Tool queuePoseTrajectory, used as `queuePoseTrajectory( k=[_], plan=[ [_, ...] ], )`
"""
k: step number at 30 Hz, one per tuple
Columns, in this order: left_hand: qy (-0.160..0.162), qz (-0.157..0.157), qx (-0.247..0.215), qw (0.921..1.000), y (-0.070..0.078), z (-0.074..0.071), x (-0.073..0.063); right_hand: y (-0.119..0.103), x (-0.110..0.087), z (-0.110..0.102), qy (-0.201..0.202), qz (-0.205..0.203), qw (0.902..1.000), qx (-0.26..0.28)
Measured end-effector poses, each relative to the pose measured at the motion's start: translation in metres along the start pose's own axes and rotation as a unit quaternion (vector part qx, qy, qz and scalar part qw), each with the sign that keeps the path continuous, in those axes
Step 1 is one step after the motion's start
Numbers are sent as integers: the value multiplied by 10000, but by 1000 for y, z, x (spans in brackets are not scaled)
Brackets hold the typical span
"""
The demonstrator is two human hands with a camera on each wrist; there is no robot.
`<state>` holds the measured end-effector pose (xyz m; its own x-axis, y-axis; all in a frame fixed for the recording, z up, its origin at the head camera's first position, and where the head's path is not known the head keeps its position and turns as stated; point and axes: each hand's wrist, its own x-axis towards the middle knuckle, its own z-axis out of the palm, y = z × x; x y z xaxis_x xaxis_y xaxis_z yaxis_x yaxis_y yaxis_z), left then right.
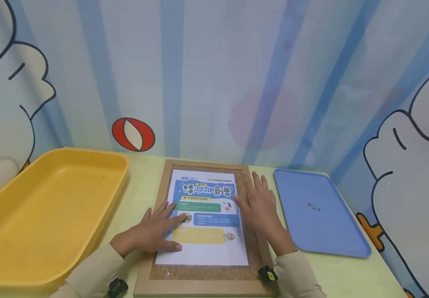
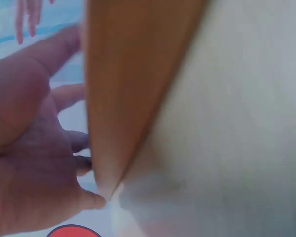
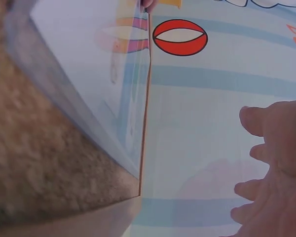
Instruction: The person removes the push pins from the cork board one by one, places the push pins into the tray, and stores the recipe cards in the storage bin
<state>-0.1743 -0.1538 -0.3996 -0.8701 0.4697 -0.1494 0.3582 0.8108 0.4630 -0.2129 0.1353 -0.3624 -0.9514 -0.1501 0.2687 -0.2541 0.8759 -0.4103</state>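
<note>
A printed sheet of paper (image 1: pixel 208 256) with blue, green and yellow blocks lies on a wood-framed cork board (image 1: pixel 199 273). My left hand (image 1: pixel 155 231) rests with spread fingers over the paper's left edge, thumb toward the blank lower part. My right hand (image 1: pixel 261 209) is over the board's right side, its fingers straight and the thumb near the paper's right edge. In the right wrist view the right hand (image 3: pixel 281 168) stands apart from the board's surface and holds nothing. The left wrist view shows the left palm (image 2: pixel 34 148) beside the frame's wooden edge (image 2: pixel 133 74).
To the left stands a deep yellow tray (image 1: pixel 119 186). A flat blue tray (image 1: pixel 311 236) lies on the right, with several tiny red and green pieces (image 1: pixel 314 207) on it. Behind the table hangs a striped blue cloth (image 1: pixel 207 82) with cartoon figures.
</note>
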Motion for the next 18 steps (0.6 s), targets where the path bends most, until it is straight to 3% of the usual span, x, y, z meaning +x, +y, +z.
queuePoseTrajectory(
  k=[6,9,13,18],
  plan=[
    [173,-452,-36,9988,12,-7,3,-2,-5,2,158,-341,9993,53],
    [653,-580,290,9958,20,-14,2,-2,-6,3,240,-475,9985,92],
    [1486,-612,571,9853,31,-21,0,0,-8,4,299,-570,9979,124],
    [2017,-623,664,9752,38,-23,2,1,-8,4,271,-620,9976,166]
  ],
)
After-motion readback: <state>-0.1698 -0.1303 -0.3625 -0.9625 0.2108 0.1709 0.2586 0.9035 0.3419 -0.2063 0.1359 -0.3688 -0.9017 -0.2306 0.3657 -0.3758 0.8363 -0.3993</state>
